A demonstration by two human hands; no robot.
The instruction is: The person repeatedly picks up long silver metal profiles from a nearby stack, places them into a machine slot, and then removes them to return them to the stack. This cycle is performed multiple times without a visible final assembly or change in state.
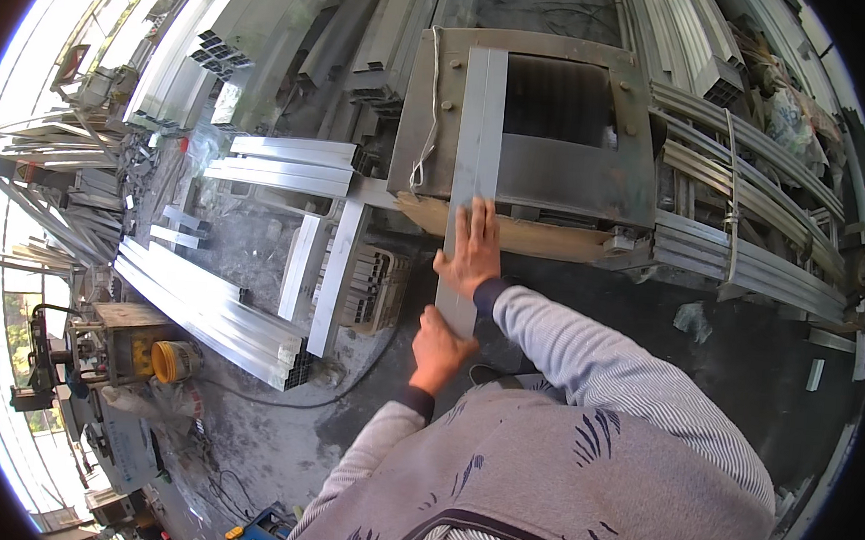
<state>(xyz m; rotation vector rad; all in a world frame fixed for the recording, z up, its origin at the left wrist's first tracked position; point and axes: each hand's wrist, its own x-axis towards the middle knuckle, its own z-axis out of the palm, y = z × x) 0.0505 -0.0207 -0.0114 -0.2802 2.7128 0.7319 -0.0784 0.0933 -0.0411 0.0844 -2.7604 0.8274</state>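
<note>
A long flat grey metal profile (pixel 481 123) lies lengthwise across the top of a grey metal machine housing (pixel 570 169), beside its dark rectangular opening (pixel 560 98). Its near end sticks out over the housing's front edge toward me. My left hand (pixel 439 349) is closed around that near end, with the thumb along it. Farther up, my right hand (pixel 472 248) rests flat on the profile's upper face, fingers stretched out toward the machine. Under the housing's front edge runs a wooden board (pixel 525 238). The underside of the profile is hidden.
Left of me lie stacked shiny square tubes (pixel 219 310) and a crate (pixel 379 291) of short pieces. Bundled long profiles (pixel 755 252) extend to the right. Stacks of tubes (pixel 258 37) fill the back left. A yellow bucket (pixel 173 362) and a cable (pixel 313 402) are at left.
</note>
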